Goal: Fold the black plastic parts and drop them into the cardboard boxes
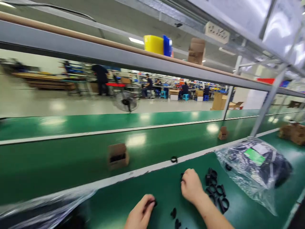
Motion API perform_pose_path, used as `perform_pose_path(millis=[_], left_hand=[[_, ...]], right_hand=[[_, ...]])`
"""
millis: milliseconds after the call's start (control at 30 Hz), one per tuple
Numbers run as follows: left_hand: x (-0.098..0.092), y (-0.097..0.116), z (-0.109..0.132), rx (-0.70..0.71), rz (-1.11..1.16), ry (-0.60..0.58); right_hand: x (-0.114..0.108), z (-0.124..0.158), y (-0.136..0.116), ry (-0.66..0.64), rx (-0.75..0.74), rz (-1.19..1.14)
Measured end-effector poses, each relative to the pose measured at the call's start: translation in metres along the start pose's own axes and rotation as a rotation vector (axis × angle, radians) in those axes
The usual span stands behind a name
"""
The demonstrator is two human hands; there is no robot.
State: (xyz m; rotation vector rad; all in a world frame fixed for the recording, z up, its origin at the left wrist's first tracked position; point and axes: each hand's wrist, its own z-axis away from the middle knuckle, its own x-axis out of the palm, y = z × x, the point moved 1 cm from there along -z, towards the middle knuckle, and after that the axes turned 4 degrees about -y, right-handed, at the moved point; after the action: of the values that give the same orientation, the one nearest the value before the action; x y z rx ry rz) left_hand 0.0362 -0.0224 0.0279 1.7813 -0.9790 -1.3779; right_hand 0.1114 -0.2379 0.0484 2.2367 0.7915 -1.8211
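Observation:
My left hand [142, 212] is low in the middle of the view, thumb and fingers pinched on a small black part [155, 202] that is mostly hidden. To its right, my right hand [191, 187] curls just above the green bench top, and a bit of a black part [181, 175] shows at its fingertips. Beside the right wrist lies a loose group of black plastic rings with tabs [219, 190]. Several small black pieces [173, 213] lie between my forearms. A single black ring [174, 159] rests by the white strip behind my hands.
A clear bag of black parts [259, 162] with a green label lies at right; another plastic bag [47, 206] is at lower left. Beyond the white edge strip [143, 171], an open cardboard box [118, 156] and a smaller one [223, 133] sit on the green belt. A metal shelf [119, 54] crosses overhead.

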Motion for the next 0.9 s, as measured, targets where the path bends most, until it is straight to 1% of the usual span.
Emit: perform_pose_path(millis=[33, 67, 100, 200, 267, 333, 400, 467, 533, 633, 733, 800, 833, 900], left_hand=[[0.0, 0.003, 0.0, -0.051, 0.083, 0.016], [0.0, 0.004, 0.0, -0.101, 0.161, 0.039], [0.0, 0.004, -0.001, -0.15, 0.236, 0.063], [0.002, -0.001, -0.001, -0.262, 0.436, 0.101], [0.004, -0.005, 0.0, -0.301, 0.533, 0.109], [0.006, -0.008, 0.001, -0.317, 0.593, 0.117], [0.008, -0.011, 0.001, -0.321, 0.623, 0.124], [0.009, -0.014, 0.001, -0.321, 0.63, 0.108], [0.01, -0.017, -0.001, -0.323, 0.624, 0.082], [0.01, -0.021, -0.004, -0.334, 0.617, 0.069], [0.009, -0.023, -0.005, -0.347, 0.622, 0.072], [0.009, -0.023, -0.005, -0.358, 0.631, 0.065], [0.009, -0.023, -0.004, -0.363, 0.637, 0.065], [0.009, -0.023, -0.003, -0.369, 0.653, 0.075]], right_hand=[[-0.003, 0.002, 0.003, 0.082, 0.02, -0.036], [-0.003, 0.004, 0.007, 0.128, 0.023, -0.065], [-0.002, 0.006, 0.01, 0.125, 0.017, -0.085], [0.01, 0.01, 0.017, -0.025, -0.002, -0.076], [0.019, 0.014, 0.02, -0.095, -0.009, -0.059], [0.026, 0.017, 0.021, -0.113, -0.012, -0.048], [0.03, 0.016, 0.023, -0.087, -0.02, -0.045], [0.032, 0.005, 0.023, -0.021, -0.042, -0.037], [0.032, -0.017, 0.018, 0.03, -0.053, 0.007], [0.034, -0.06, 0.004, 0.006, 0.002, 0.11], [0.037, -0.097, -0.012, -0.039, 0.046, 0.133], [0.039, -0.109, -0.021, -0.062, 0.051, 0.123], [0.04, -0.111, -0.024, -0.077, 0.051, 0.114], [0.042, -0.104, -0.031, -0.111, 0.034, 0.082]])
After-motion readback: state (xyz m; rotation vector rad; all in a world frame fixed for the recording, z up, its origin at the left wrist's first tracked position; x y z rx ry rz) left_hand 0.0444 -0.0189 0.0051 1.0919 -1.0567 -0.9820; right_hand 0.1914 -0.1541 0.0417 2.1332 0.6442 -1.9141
